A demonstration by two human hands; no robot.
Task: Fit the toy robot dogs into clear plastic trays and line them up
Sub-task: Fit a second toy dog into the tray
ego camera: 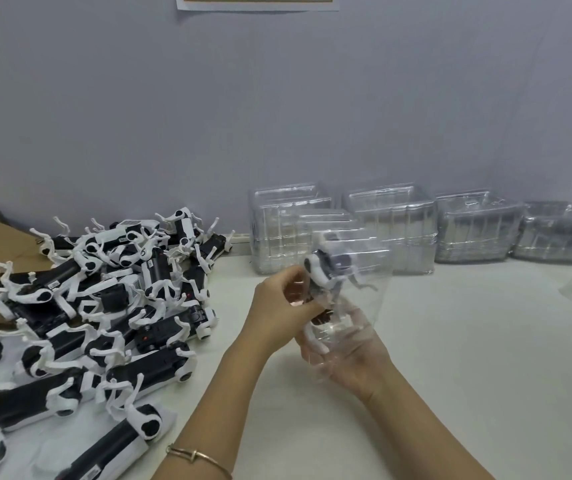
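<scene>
As left hand (279, 306) and right hand (352, 358) grip tray (369, 271), table (468, 341) spreads right.

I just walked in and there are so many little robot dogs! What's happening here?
A person is fitting one toy robot dog into a clear tray held above the table. The left hand grips the dog while the right hand holds the tray from underneath. A pile of loose dogs lies to the left, and stacks of empty trays stand along the wall.
</scene>
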